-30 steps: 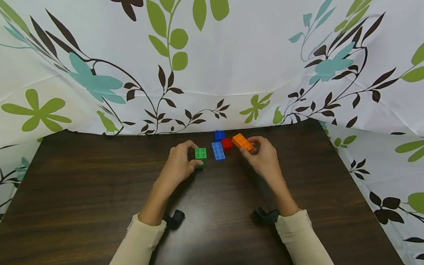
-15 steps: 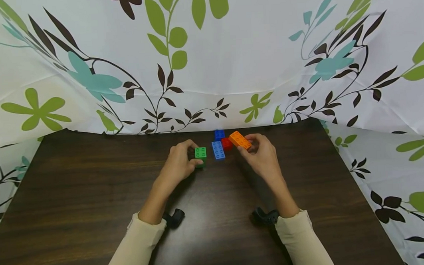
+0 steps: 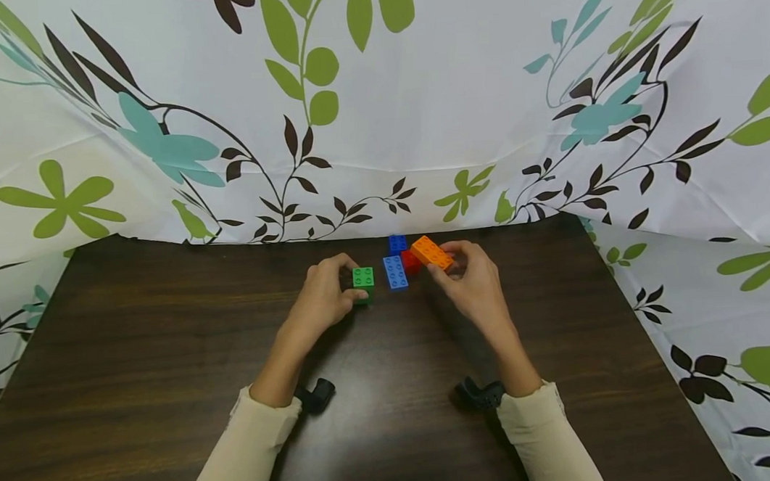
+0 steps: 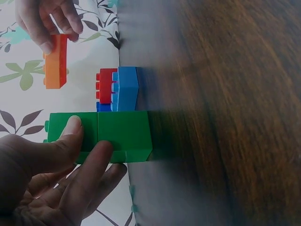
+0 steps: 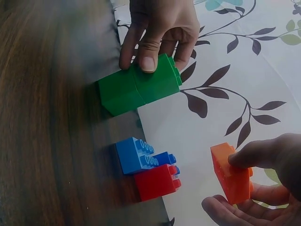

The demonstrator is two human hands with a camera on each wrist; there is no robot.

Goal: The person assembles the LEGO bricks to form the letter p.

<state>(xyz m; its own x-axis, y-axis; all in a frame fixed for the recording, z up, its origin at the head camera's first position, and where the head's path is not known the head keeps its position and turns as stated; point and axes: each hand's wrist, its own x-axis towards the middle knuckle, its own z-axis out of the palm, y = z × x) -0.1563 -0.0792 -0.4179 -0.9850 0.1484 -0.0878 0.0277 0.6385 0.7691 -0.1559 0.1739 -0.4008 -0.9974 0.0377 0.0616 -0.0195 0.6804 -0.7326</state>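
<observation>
Orange brick (image 3: 432, 253), shifted leftward toward the red brick (image 3: 410, 263), pinched aloft above the table (image 3: 391, 349) in the right hand (image 3: 475, 279). Left hand (image 3: 324, 292), angled inward, grasping upright stacked green bricks (image 3: 363, 277).

In plain, solid colours we see two green bricks (image 4: 124, 129), an orange brick (image 3: 432, 253), a red brick (image 3: 410, 263), a mid-blue brick (image 3: 395, 272) and a deeper blue brick (image 3: 397, 244). The tabletop (image 3: 169, 353) is dark brown with streaky wood grain. We find the cloth (image 3: 469, 105) white, with a leaf-and-flower print in lime green, teal and dark brown. The sleeves (image 3: 235, 452) are cream, the wrist straps (image 3: 318, 396) black.
</observation>
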